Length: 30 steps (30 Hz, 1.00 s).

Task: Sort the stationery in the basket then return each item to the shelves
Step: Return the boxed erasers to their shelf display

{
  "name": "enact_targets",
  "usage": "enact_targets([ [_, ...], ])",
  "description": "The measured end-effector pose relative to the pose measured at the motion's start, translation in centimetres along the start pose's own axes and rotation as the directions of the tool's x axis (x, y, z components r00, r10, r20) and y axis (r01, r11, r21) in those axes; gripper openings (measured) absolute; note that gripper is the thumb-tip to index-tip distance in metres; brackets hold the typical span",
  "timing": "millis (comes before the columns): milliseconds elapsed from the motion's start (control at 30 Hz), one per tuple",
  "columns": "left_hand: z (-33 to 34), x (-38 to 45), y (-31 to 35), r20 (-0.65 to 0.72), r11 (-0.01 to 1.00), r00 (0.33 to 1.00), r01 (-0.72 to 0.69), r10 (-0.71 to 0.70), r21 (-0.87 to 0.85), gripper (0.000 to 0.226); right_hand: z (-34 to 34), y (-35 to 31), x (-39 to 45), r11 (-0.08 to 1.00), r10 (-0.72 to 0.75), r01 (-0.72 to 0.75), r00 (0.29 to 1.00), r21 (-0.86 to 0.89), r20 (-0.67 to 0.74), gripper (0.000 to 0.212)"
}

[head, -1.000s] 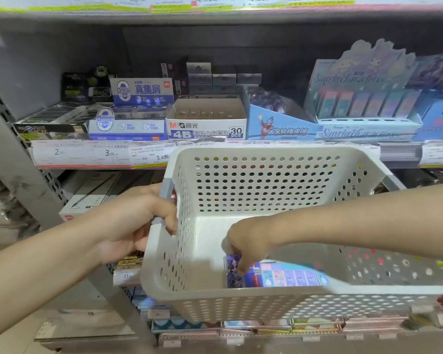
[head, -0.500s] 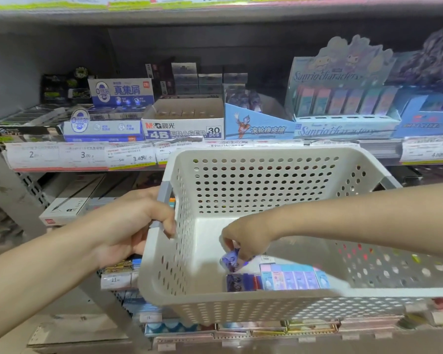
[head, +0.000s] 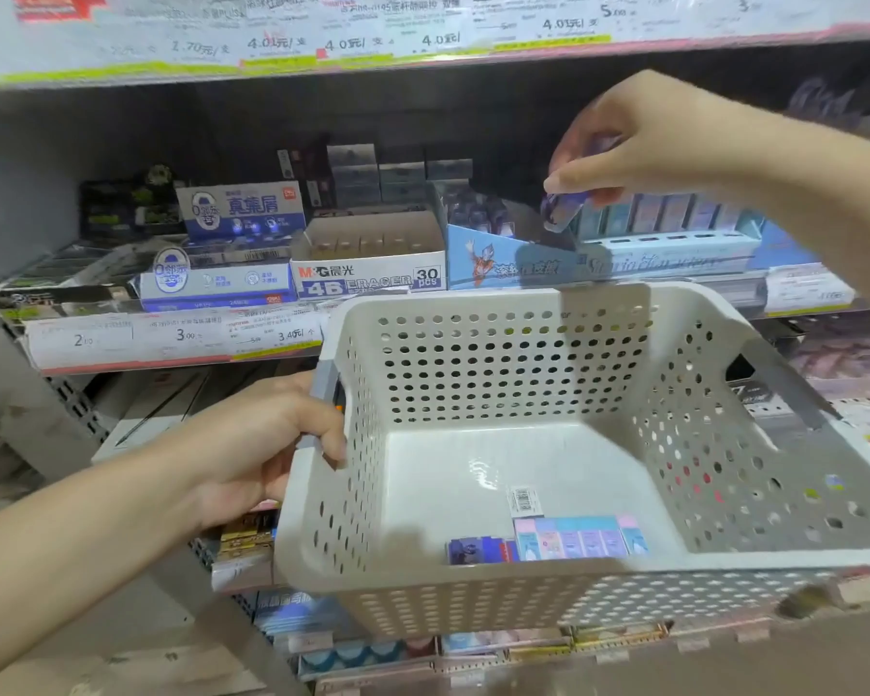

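My left hand [head: 267, 444] grips the grey left handle of a white perforated basket [head: 478, 359] held in front of the shelves. Inside, near the front wall, lie a dark blue-purple eraser [head: 475, 550] and a row of pastel pink and blue erasers [head: 578, 537]. A barcode sticker [head: 523, 499] lies on the basket floor. My right hand [head: 644, 143] is raised above the basket and pinches a small purple eraser [head: 561, 208] over the blue display box [head: 503, 263] on the middle shelf.
The middle shelf holds a white 4B eraser box [head: 372, 278], blue-white eraser boxes [head: 222, 283] and a pale blue display of pastel erasers [head: 674, 243]. Price labels [head: 172, 339] line the shelf edge. A grey upright post [head: 31, 394] stands at the left. More goods fill the lower shelves.
My right hand has lifted a purple eraser out of the basket and carried it up to the blue display box. My left hand keeps hold of the handle.
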<state>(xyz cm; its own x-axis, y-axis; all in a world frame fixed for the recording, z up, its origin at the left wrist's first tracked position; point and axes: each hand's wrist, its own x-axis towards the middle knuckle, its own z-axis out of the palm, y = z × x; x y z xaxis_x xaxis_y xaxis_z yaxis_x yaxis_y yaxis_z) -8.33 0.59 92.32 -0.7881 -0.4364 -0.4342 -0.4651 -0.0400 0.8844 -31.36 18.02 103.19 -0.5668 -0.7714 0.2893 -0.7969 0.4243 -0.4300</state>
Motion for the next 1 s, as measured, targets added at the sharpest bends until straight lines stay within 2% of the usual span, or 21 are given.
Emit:
enact_targets([
  [67, -0.2, 0.0, 0.0, 0.009, 1.000, 1.000, -0.024, 0.024, 0.019, 0.071, 0.7, 0.8, 1.5, 0.996, 0.025, -0.024, 1.000, -0.086, 0.004, 0.020],
  [233, -0.5, 0.2, 0.0, 0.044, 0.998, 0.998, -0.051, 0.049, 0.045, 0.063, 2.5, 1.3, 4.3, 0.937, 0.074, 0.013, 0.969, -0.349, 0.234, 0.024],
  [300, -0.3, 0.2, 0.2, 0.058, 0.997, 0.997, -0.058, 0.055, 0.046, 0.061, 2.7, 1.0, 4.8, 0.936, 0.073, 0.035, 0.954, -0.350, 0.290, 0.022],
  [433, 0.5, 0.4, 0.3, 0.065, 0.997, 0.996, -0.060, 0.057, 0.055, 0.062, 2.1, 0.8, 5.7, 0.969, 0.139, -0.037, 0.902, -0.246, 0.409, 0.025],
  [633, 2.6, 0.6, 0.9, 0.037, 0.998, 0.998, -0.042, 0.041, 0.045, 0.064, 1.6, 2.0, 5.6, 0.943, 0.087, 0.030, 0.939, -0.332, 0.332, 0.030],
  [700, 3.4, 0.7, 1.1, 0.026, 0.999, 0.999, -0.033, 0.033, 0.020, 0.069, 1.5, 2.7, 5.4, 0.957, 0.062, 0.034, 0.947, -0.289, 0.315, 0.032],
  [767, 4.1, 0.9, 1.1, 0.013, 1.000, 0.999, -0.029, 0.030, -0.004, 0.077, 1.5, 3.0, 5.5, 0.974, 0.044, 0.041, 0.932, -0.225, 0.359, 0.034],
  [833, 4.5, 1.1, 1.0, -0.002, 0.999, 0.999, -0.041, 0.041, -0.018, 0.081, 1.7, 3.2, 5.7, 0.971, 0.035, 0.061, 0.921, -0.233, 0.387, 0.038],
  [1000, 5.4, 1.2, 1.0, -0.003, 0.998, 0.998, -0.064, 0.064, -0.024, 0.061, 2.8, 4.5, 6.1, 0.953, -0.079, 0.163, 0.947, -0.255, 0.312, 0.036],
])
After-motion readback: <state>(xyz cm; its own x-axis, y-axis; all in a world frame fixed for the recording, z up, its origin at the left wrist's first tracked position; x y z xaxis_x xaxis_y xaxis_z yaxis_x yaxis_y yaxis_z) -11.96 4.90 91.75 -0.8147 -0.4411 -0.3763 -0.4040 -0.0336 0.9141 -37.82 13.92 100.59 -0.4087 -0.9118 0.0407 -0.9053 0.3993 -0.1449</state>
